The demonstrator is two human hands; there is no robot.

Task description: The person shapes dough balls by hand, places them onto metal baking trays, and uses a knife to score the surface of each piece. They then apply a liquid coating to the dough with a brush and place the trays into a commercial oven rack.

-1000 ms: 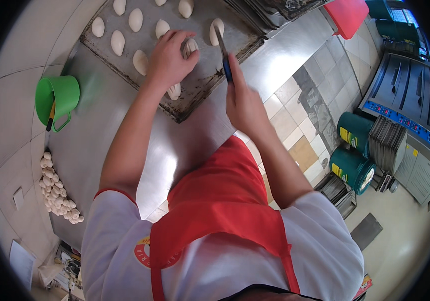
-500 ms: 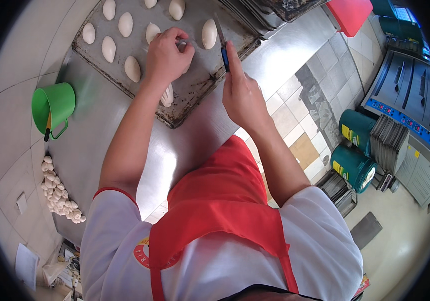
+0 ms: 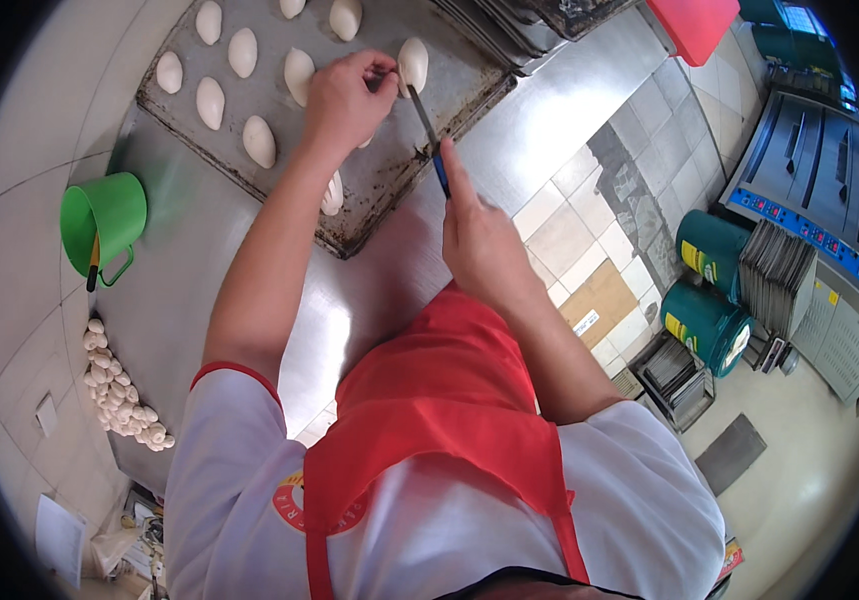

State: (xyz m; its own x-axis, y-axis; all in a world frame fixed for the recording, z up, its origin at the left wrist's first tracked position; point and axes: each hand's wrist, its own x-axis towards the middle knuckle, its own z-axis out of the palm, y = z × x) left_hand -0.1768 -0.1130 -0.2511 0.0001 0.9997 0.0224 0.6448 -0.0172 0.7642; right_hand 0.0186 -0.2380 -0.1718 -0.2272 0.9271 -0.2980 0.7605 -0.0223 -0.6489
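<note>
A worn metal baking tray (image 3: 199, 50) carries several pale oval dough pieces (image 3: 242, 52). My right hand (image 3: 479, 245) is closed on a knife (image 3: 429, 130) with a blue and black handle, its blade tip at the lower end of the right-most dough piece (image 3: 412, 62). My left hand (image 3: 347, 100), fingertips curled together just left of that piece, partly covers a dough piece lower down; what its fingers hold, if anything, is hidden. A slashed dough piece (image 3: 332, 195) shows beside my left forearm near the tray's front edge.
A green mug (image 3: 109, 215) with a brush stands left on the steel table (image 3: 179, 230). A pile of small dough pieces (image 3: 119, 400) lies below it. Stacked trays (image 3: 489, 25) are at the top. Right are an oven (image 3: 799, 170), green buckets (image 3: 699, 330) and more trays (image 3: 769, 275).
The knife tip has come down and left onto the lower end of the right-most dough piece. My left hand has shifted right toward that piece, and my right hand has lowered slightly.
</note>
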